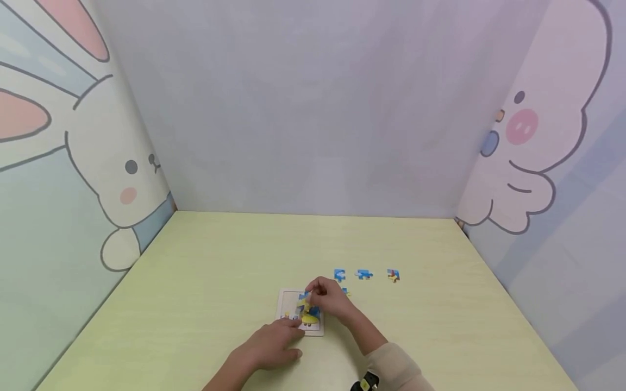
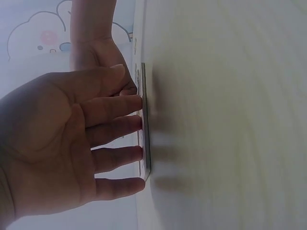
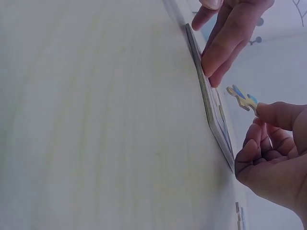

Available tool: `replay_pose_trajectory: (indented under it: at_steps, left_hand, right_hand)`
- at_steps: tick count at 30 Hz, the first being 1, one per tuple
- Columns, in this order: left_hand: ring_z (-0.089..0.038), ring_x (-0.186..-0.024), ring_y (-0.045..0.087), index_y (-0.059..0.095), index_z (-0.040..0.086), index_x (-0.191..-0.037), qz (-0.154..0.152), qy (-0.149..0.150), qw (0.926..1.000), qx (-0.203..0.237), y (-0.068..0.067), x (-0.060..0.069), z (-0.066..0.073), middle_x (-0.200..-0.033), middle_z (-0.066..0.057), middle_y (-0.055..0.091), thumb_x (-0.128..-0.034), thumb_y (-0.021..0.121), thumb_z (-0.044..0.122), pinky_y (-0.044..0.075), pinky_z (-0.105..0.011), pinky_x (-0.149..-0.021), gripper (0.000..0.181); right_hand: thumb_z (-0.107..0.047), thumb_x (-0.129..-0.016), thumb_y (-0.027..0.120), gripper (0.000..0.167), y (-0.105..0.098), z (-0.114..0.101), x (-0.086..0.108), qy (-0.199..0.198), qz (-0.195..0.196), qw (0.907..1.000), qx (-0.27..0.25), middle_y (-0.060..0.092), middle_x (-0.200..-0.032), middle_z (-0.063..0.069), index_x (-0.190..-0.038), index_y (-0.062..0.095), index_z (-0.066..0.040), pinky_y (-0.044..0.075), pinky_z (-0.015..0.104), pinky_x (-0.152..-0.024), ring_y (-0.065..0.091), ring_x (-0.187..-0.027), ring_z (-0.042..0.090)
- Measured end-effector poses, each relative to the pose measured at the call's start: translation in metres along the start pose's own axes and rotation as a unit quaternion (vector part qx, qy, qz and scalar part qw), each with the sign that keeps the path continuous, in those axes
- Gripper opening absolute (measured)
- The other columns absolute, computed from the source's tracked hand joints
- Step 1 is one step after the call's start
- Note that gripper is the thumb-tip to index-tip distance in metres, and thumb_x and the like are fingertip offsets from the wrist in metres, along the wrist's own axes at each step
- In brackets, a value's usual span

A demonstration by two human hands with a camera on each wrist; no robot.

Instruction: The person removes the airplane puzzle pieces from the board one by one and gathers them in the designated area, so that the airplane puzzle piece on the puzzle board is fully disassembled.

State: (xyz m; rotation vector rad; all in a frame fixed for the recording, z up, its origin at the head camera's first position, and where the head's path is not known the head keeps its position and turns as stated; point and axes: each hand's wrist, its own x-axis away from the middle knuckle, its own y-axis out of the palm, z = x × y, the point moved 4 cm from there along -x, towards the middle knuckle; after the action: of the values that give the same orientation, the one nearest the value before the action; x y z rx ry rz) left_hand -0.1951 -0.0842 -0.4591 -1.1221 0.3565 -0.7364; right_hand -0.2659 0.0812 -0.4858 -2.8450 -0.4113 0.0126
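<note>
A small jigsaw puzzle tray point(image 1: 280, 304) with a pale border lies flat on the table, with a partly assembled yellow and blue picture in it. My left hand point(image 1: 274, 343) rests on its lower left part; in the left wrist view the straight fingers point(image 2: 112, 160) touch the tray. Over the tray's upper right, my right hand point(image 1: 334, 298) pinches a puzzle piece point(image 3: 243, 99) between thumb and index finger. That piece is yellow and blue and held above the tray surface, apart from it in the right wrist view. Fingers partly cover the picture.
Three loose puzzle pieces lie in a row beyond the right hand: one at left point(image 1: 339, 275), one in the middle point(image 1: 364, 274), one at right point(image 1: 393, 275). Another piece point(image 1: 346, 291) is partly hidden by the right hand. Printed walls enclose the pale table point(image 1: 220, 255).
</note>
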Motion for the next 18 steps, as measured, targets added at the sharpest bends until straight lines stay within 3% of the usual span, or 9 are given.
replay_pose_trajectory:
  at_steps: [11,18]
  left_hand:
    - [-0.035,-0.127,0.055,0.072,0.007,-0.120,0.007,0.002,1.0000,0.005,0.000,0.001,0.001,-0.134,-0.012,0.063,-0.0919,0.070,0.030,0.048,-0.054,-0.097,0.036]
    - [-0.031,-0.123,0.058,0.072,0.009,-0.118,0.020,-0.001,0.9997,0.014,-0.003,-0.005,0.007,-0.128,-0.010,0.065,-0.0913,0.071,0.029,0.047,-0.059,-0.092,0.034]
  right_hand:
    - [0.000,-0.090,0.066,0.014,-0.006,0.002,0.006,0.006,0.028,0.9996,0.001,0.052,-0.077,0.002,-0.104,0.064,0.003,0.039,0.023,-0.060,0.048,-0.071,0.014]
    - [0.001,-0.090,0.067,0.016,-0.020,0.000,0.018,0.005,0.052,0.9986,-0.007,0.052,-0.075,0.002,-0.104,0.063,0.005,0.038,0.022,-0.058,0.046,-0.068,0.014]
